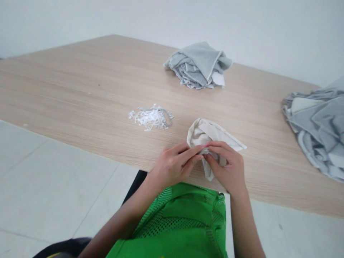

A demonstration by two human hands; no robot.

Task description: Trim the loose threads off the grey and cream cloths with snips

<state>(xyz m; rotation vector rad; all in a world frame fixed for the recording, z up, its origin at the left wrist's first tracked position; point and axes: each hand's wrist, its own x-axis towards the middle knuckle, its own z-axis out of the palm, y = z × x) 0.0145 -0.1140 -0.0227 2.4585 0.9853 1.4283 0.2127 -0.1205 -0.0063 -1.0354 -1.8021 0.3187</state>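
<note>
A cream-coloured piece of sewn cloth (215, 130) lies at the table's front edge, partly bunched up, with one pointed corner reaching to the right. My left hand (176, 161) pinches a gathered edge of it between thumb and fingers. From the other side my right hand (227, 163) pinches the same edge, its fingertips close against those of the left. What exactly lies between the fingertips is too small to make out. Below the hands a narrow flap of the cloth hangs toward the table edge.
Beyond my left hand lies a small heap of white and grey thread scraps (153, 117). A pile of grey cloth pieces (199, 62) sits at the back of the wooden table (80, 86). Another grey cloth pile (319, 125) is at the right. A white wall (134, 18) stands behind.
</note>
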